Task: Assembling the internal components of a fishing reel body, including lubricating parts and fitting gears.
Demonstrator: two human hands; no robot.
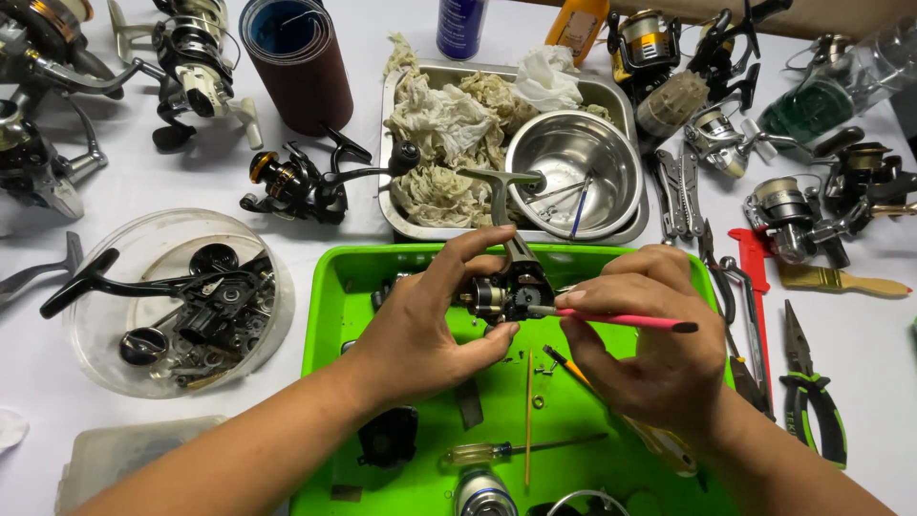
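My left hand (420,320) grips a partly dismantled black fishing reel body (511,287) above a green tray (330,306); the reel's grey foot sticks up toward the far side. My right hand (650,334) holds a thin pink-handled tool (621,319) like a pen, its tip touching the reel's open side. On the tray lie a yellow-handled screwdriver (487,451), a thin wooden stick (527,420), small screws and dark reel parts (387,438).
Behind the tray a metal pan (401,222) holds crumpled rags and a steel bowl (573,167). A clear bowl of reel parts (95,363) sits left. Several reels surround the table. Pliers (812,392), a brush (841,280) and a red tool (759,296) lie right.
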